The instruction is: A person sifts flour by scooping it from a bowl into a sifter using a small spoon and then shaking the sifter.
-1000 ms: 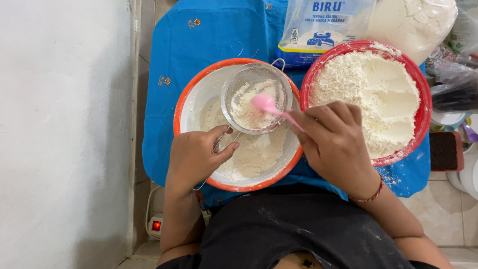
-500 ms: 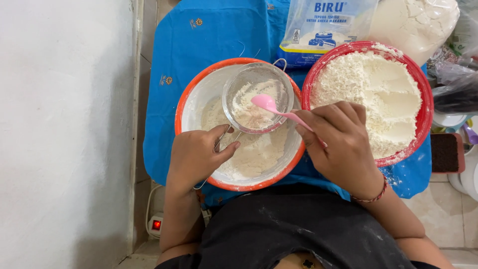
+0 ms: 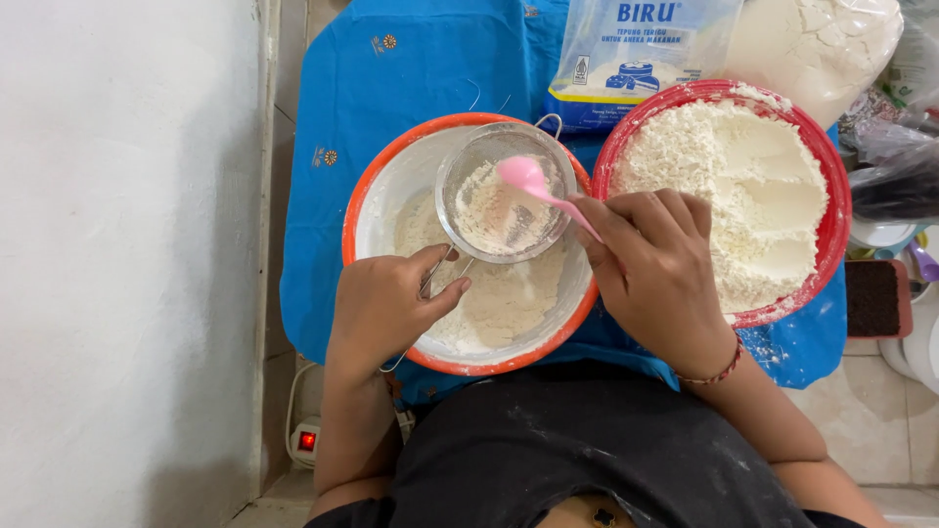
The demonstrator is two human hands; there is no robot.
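So, looking straight down: the left hand (image 3: 386,308) has its fingers clamped on the wire handle of a sieve (image 3: 504,191), holding it over the orange-rimmed bowl (image 3: 377,196). The sieve sits above the far half of that bowl, with a clump of flour in its mesh. Below it, the bowl has a layer of finer flour (image 3: 499,303) spread over the bottom, mostly toward the near side.

The right hand (image 3: 655,274) has its fingers pinched together around the handle of a pink spoon (image 3: 533,181). The spoon head is inside the sieve, on its right side, right at the flour; can't tell if it's pressing in or just above it.

Just to the right of the orange bowl, rims nearly touching, is a red bowl (image 3: 831,235) heaped with coarser, lumpy flour. The right hand lies partly over its near-left rim. A thin bracelet (image 3: 719,374) sits on that wrist.

Both bowls stand on a blue cloth (image 3: 411,68). At the cloth's far edge, behind the bowls, lies a flour bag (image 3: 636,49) with blue print, and right of it a clear bag (image 3: 822,44) full of flour. Near the cloth's right edge there's a small brown box (image 3: 875,298).
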